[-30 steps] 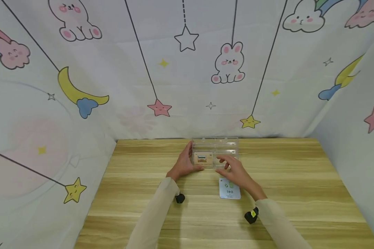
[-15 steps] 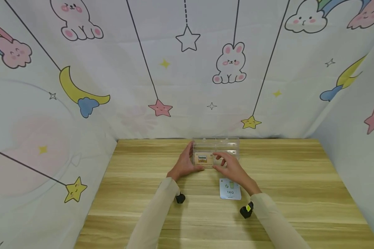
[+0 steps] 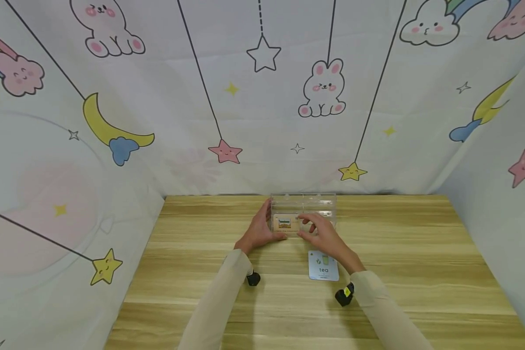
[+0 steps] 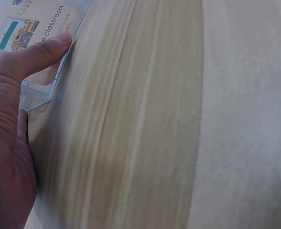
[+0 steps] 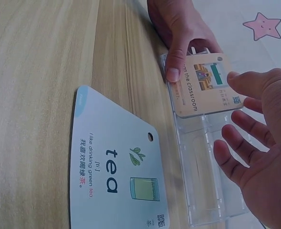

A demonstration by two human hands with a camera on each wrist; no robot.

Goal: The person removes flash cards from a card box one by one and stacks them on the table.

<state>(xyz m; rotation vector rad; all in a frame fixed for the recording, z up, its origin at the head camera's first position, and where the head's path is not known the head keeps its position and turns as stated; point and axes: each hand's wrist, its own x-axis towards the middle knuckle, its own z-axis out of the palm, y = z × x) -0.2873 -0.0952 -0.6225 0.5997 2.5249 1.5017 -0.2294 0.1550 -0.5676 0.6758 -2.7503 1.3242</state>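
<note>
At my far left the white cloth (image 3: 170, 102) shows a printed yellow moon (image 3: 113, 130), and it spans the back of the bench (image 3: 192, 262). My left sleeve (image 3: 216, 301) comes next, with a small black camera (image 3: 253, 278) at its cuff. My left hand (image 3: 261, 230) grips the left end of a clear box (image 3: 319, 206), thumb over its front edge and longer fingers along that end. The box sits at the back of the bench, near the cloth, and is divided into compartments. At its front left is a tan card (image 3: 284, 223) with the words "the classroom" and a picture of desks and a green board. My right hand (image 3: 325, 238) is at that card's right edge, thumb and forefinger bent, the other fingers loose; I cannot tell whether they pinch it. Closer to me, just below this hand, a pale blue card (image 3: 323, 266) marked "tea" lies on the bench. Farther right are a second black camera (image 3: 344, 294) and my right sleeve (image 3: 385, 306)
</note>
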